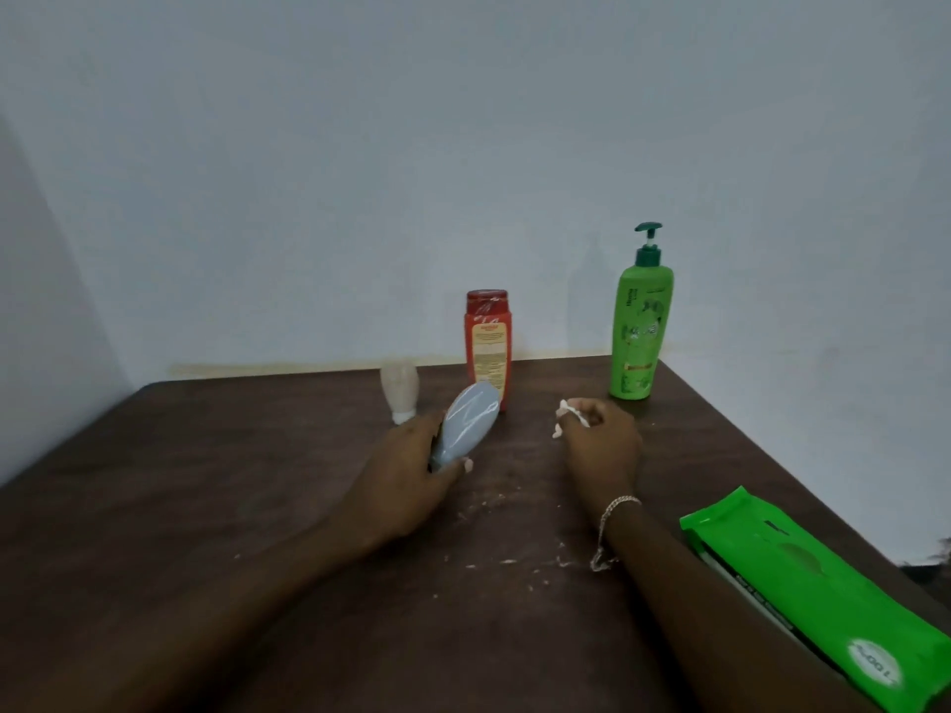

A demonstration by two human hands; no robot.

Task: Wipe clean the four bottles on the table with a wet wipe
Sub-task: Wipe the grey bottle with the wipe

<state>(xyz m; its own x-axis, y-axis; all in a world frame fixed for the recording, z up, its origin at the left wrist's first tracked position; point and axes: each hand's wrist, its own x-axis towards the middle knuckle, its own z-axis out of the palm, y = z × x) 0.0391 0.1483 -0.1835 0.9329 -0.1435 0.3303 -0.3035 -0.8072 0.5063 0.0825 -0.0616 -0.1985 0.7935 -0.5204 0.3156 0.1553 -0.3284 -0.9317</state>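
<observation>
Four bottles show on the dark brown wooden table (206, 506), three standing and one in hand. The left hand (406, 476) grips a smooth grey-blue plastic bottle (469, 419) at its lower end, with the fingers curled behind it and the thumb wrapped across the front. This bottle tilts away from the person, and its rounded far end rises in front of the base of a tall red plastic bottle (489, 347) with a red cap and a pale label. Whether its lower end touches the table cannot be told.

The right hand (602, 440) sits low over the table to the right, apart from the held bottle. Its fingers are curled tight round a crumpled white wet wipe (566, 409), and small tufts of it poke out past the fingertips. A silver chain bracelet (617, 506) hangs loose at that wrist.

The red plastic bottle stands upright near the far edge, at about the middle. A tall green pump bottle (638, 337) with a dark green dispenser head stands upright to its right, close to the far right corner. A small pale translucent bottle (399, 388) stands to the left of the red one with its narrow white end down on the table, just beyond the left hand.

Scattered white crumbs (509, 560) lie on the table between the two forearms. A bright green plastic pack of wipes (803, 589) lies flat along the right edge, beside the right forearm. A plain pale wall (463, 146) rises behind the table.
</observation>
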